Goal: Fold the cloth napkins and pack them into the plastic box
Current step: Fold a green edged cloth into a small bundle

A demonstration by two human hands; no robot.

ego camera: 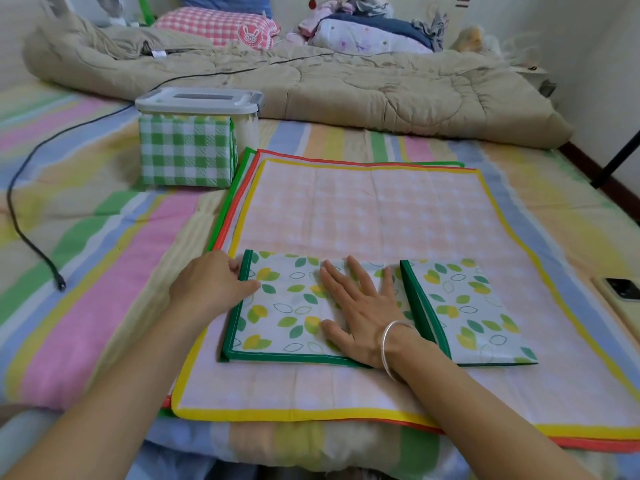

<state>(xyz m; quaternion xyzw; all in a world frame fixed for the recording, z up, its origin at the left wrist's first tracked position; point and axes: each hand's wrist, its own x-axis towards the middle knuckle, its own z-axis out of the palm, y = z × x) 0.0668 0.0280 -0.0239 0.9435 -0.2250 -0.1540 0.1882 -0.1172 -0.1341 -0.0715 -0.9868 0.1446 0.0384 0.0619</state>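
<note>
Leaf napkin: a green-bordered, leaf-printed cloth (287, 313) lies folded into a long strip on top of the stack of napkins, near the front of the bed, with a green-edged fold line standing up right of its middle.
Left hand: the left hand (211, 282) pinches the strip's left border, fingers curled at the edge and thumb on top.
Right hand: the right hand (363, 306) lies flat and spread on the middle of the strip, grasping nothing; a silver bangle (391, 344) sits on the wrist.
Stack: the yellow-edged napkin (363, 209) lies open on top, with red and green borders showing from under it.
Plastic box: the box (197, 98) stands lidded behind the stack's far left corner, with a green checked cloth (187, 150) at its front; inside or against it, I cannot tell.
Bed: striped sheet (86, 237), beige quilt (311, 88) bunched behind.
Strays: black cable (20, 209) on the left, phone (620, 289) on the right.
</note>
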